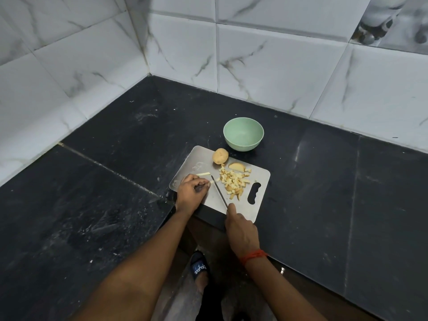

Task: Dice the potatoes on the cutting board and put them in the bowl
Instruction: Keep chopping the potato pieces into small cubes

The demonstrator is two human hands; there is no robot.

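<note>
Our left hand curls its fingertips down onto a pale potato strip, pinning it. Our right hand is wrapped round the handle of the knife. The thin blade runs from five o'clock up to eleven, its tip just beside the pinned strip. That strip seems to lie across the blade, so the cut should fall at its three o'clock end. A second strip lies at twelve o'clock from our knuckles. The matt grey cutting board carries blocky, moist-looking dice at three o'clock from the blade, a skin-on wedge and a rounded whole potato. The smooth green bowl, empty, sits beyond the board at one o'clock on the black stone counter.
</note>
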